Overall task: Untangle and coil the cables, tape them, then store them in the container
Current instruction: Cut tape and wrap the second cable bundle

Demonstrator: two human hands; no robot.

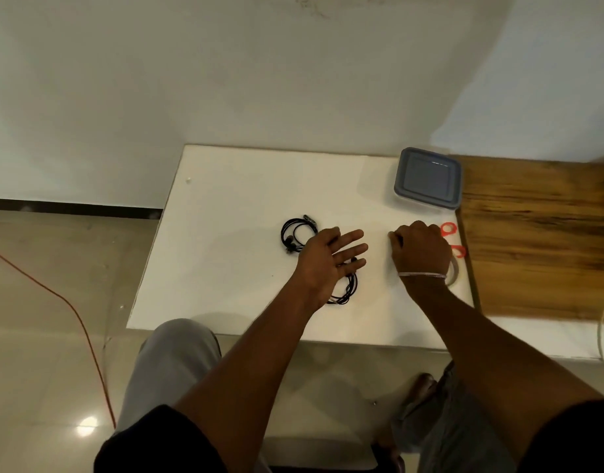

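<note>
— On the white table, what's in play?
— Thin black cables. They look light, limp and rubbery. One loop sits at ten o'clock of my left hand, a second loop half under its flat, released fingers. I'd pinch by the stiff plugs.
— Right hand?
— Curled, knuckles up; gripping anything, I can't tell. Grey-lidded container at one o'clock.

1. on the table before us, one coiled cable lies left of centre.
2. a second cable lies nearer to us and to its right, partly under our left hand.
3. the lidded container sits at the far right corner.
4. nearer than it is our right hand, with the scissors and tape roll just to the hand's right.
5. a wooden top adjoins the table's right edge.
</note>
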